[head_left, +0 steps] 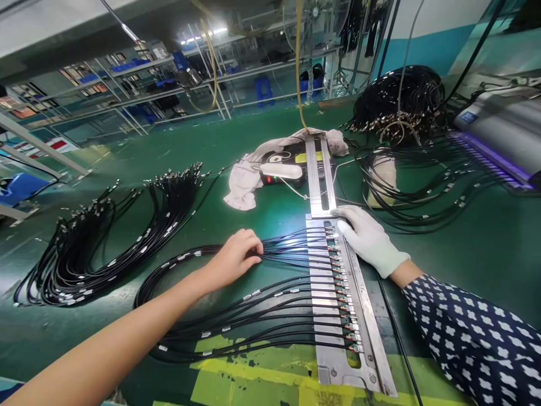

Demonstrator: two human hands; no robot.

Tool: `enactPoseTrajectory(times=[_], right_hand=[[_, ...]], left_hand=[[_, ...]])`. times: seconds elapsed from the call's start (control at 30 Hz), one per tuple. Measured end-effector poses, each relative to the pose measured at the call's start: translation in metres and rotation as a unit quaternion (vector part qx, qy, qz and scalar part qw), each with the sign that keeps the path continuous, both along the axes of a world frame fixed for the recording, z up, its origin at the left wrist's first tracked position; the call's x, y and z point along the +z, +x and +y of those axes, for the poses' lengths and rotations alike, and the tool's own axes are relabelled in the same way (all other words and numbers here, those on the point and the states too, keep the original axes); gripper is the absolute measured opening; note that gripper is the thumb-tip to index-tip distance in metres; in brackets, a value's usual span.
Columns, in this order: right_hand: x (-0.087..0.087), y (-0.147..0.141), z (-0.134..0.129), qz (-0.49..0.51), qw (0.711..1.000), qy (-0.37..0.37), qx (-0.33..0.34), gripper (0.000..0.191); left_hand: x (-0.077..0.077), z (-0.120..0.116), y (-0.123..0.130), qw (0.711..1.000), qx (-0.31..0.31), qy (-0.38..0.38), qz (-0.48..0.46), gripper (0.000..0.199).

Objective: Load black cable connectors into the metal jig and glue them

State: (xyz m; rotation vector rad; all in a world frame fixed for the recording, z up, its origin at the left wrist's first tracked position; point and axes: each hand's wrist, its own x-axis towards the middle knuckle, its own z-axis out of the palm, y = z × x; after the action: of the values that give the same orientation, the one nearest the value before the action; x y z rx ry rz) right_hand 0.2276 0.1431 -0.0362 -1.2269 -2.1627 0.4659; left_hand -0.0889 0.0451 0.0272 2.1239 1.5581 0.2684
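"Where do I have the left hand [236,254]?"

"Bare, just left of the metal fixture [360,304]. I've got thumb and fingers curled in, pinching a bunch of black cables [211,248]."

"And how do those cables lie?"

"They loop round on the fixture's left and run onto it, connector ends [343,300] lined up in a row along it. The nearer ones fan out, outside my fingers."

"The right hand [372,242]?"

"Gloved in white, at the fixture's far end, fingertips by the edge of the slotted metal frame [314,177] that meets it. I can't tell whether those fingers pinch or just press."

"What else is on the worktop [181,146]?"

"I see another cable bundle [70,256] well left of the fixture, a pale cloth [243,180] past its far end, yellow-green tape [253,372] at its near end, and a grey machine [502,129] with a purple glow, well to its right."
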Motion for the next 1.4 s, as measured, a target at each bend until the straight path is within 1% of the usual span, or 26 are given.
enactPoseTrajectory(times=[0.13,0.27,0.33,0.43,0.6,0.8,0.93,1.03,1.13,1.23,1.27,1.33,1.37,1.4], right_hand=[[0.002,-0.001,0.0,-0.001,1.0,0.001,-0.002,0.03],[0.0,0.0,0.001,0.004,1.0,0.002,-0.001,0.03],[-0.002,0.0,0.002,0.007,1.0,0.003,0.0,0.03],[-0.005,0.0,0.002,0.01,1.0,0.004,-0.001,0.029],[-0.003,0.0,0.002,0.011,1.0,0.005,-0.002,0.029],[0.0,0.0,0.001,0.01,1.0,0.003,0.001,0.029],[-0.002,0.0,0.002,0.013,1.0,0.005,0.003,0.029],[-0.003,0.0,0.002,0.014,1.0,0.006,0.004,0.029],[-0.001,0.0,0.001,0.015,1.0,0.005,0.002,0.03],[0.0,0.0,0.0,0.018,1.0,0.002,0.0,0.029],[0.001,0.0,0.0,0.019,1.0,0.002,0.0,0.029],[0.0,0.0,0.0,0.023,1.0,0.002,0.002,0.029],[-0.001,0.0,0.0,0.025,1.0,0.002,0.003,0.029],[-0.001,0.0,0.001,0.027,1.0,0.002,0.005,0.029]], left_hand=[[0.006,0.006,-0.005,0.999,-0.011,-0.041,-0.023,0.007],[0.017,0.005,-0.008,0.995,-0.038,-0.084,-0.045,0.008],[0.02,0.005,-0.008,0.992,-0.044,-0.1,-0.058,0.012],[0.02,0.006,-0.007,0.989,-0.036,-0.122,-0.081,0.018],[0.017,0.009,-0.007,0.978,-0.006,-0.174,-0.116,0.023],[0.021,0.007,-0.003,0.971,0.0,-0.203,-0.129,0.026],[0.018,0.007,0.002,0.971,0.025,-0.198,-0.129,0.025],[0.016,0.009,0.001,0.972,0.04,-0.192,-0.128,0.025],[0.02,0.01,-0.006,0.974,0.026,-0.191,-0.122,0.024],[0.027,0.008,-0.014,0.983,0.012,-0.153,-0.1,0.027],[0.028,0.007,-0.016,0.987,0.013,-0.131,-0.087,0.031],[0.026,0.005,-0.02,0.994,0.025,-0.093,-0.049,0.049],[0.023,0.004,-0.022,0.996,0.032,-0.083,-0.026,0.057],[0.021,0.004,-0.023,0.996,0.036,-0.082,-0.006,0.059]])
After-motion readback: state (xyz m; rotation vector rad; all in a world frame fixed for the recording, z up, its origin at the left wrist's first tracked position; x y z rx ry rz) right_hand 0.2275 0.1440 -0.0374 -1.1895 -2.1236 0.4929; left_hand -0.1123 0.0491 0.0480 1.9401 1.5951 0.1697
